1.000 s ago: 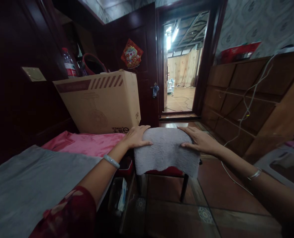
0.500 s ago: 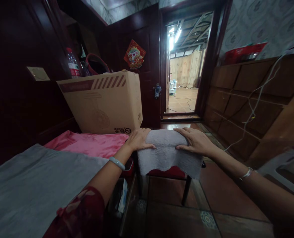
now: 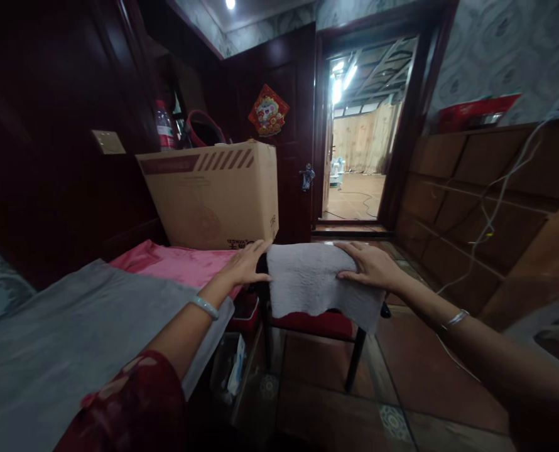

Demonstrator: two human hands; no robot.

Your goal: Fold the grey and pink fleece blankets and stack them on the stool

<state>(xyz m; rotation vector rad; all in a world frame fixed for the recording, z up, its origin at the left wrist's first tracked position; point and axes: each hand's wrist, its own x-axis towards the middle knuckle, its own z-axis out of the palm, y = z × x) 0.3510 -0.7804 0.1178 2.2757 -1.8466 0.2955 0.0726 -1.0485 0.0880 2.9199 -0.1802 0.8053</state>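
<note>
- Right hand (image 3: 371, 267) lies flat, fingers spread, on the grey fleece cover (image 3: 314, 279) — unpinned, it could slip off the stool (image 3: 329, 326).
- Left hand (image 3: 246, 263) rests open at its edge, gripping nothing.

A cardboard box (image 3: 213, 194) sits left of centre on a pink cloth (image 3: 180, 263), with a grey sheet (image 3: 72, 339) filling the lower left. A plastic bottle (image 3: 165, 127) stands behind the box, a red decoration (image 3: 269, 111) hangs on the dark door at upper centre, and white cables (image 3: 496, 207) trail down the wooden panelling at right.
</note>
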